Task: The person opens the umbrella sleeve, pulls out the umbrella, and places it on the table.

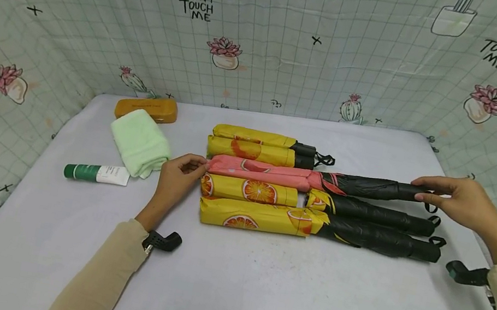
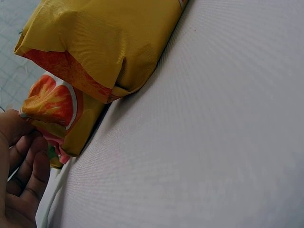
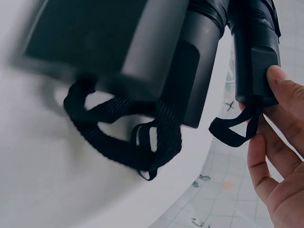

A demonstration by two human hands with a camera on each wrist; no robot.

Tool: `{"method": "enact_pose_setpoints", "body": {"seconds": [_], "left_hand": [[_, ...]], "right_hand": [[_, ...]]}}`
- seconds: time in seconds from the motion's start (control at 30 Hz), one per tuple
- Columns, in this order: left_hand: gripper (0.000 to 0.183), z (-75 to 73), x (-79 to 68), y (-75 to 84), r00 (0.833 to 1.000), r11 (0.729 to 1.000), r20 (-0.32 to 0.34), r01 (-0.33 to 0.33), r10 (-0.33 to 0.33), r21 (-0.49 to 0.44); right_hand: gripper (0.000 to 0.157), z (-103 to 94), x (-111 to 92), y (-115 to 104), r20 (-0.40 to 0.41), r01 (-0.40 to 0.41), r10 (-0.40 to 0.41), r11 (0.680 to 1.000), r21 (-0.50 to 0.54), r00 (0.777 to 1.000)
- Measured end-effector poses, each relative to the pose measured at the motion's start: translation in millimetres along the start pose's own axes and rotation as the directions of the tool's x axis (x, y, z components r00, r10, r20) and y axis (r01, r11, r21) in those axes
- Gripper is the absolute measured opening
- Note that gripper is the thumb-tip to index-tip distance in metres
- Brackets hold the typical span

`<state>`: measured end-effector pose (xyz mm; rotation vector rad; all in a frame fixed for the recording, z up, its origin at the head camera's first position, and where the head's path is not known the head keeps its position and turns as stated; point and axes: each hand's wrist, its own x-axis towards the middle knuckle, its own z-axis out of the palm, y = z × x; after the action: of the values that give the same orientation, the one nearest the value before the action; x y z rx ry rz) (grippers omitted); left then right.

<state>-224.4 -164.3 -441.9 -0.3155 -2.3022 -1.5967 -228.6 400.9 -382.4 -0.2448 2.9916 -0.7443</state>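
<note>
Folded umbrellas and their fruit-print sleeves lie side by side on the white table. In the head view my left hand (image 1: 176,178) pinches the left end of a pink sleeve (image 1: 265,172). My right hand (image 1: 462,202) holds the handle end of the black folded umbrella (image 1: 370,187) in line with that sleeve. The right wrist view shows my thumb and fingers on its black handle (image 3: 251,71), wrist loop hanging below. Nearer me are a yellow orange-print sleeve (image 1: 249,190) with a black umbrella (image 1: 382,216), and another yellow sleeve (image 1: 262,218) with a black umbrella (image 1: 383,241).
Behind the pink sleeve lie two sleeved yellow umbrellas, one back (image 1: 252,135) and one front (image 1: 251,151). At left are an orange case (image 1: 157,109), a pale green cloth (image 1: 138,141) and a green-and-white tube (image 1: 95,173). A printed curtain (image 1: 276,27) hangs behind the table.
</note>
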Motion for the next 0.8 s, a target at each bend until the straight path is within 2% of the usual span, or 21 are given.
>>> {"method": "enact_pose_setpoints", "body": {"seconds": [0.57,0.8], "left_hand": [[0.014,0.0,-0.1,-0.6,1.000,1.000,0.007,0.016,-0.016,-0.005],[0.017,4.5,6.7,-42.7,1.000,0.999,0.001,0.031,-0.031,-0.017]], "right_hand": [[0.042,-1.5,-6,15,-0.034,-0.004,0.003,0.999,-0.032,0.999],[0.041,-4.0,-7,18,-0.048,-0.010,0.008,0.999,-0.040,0.999]]}}
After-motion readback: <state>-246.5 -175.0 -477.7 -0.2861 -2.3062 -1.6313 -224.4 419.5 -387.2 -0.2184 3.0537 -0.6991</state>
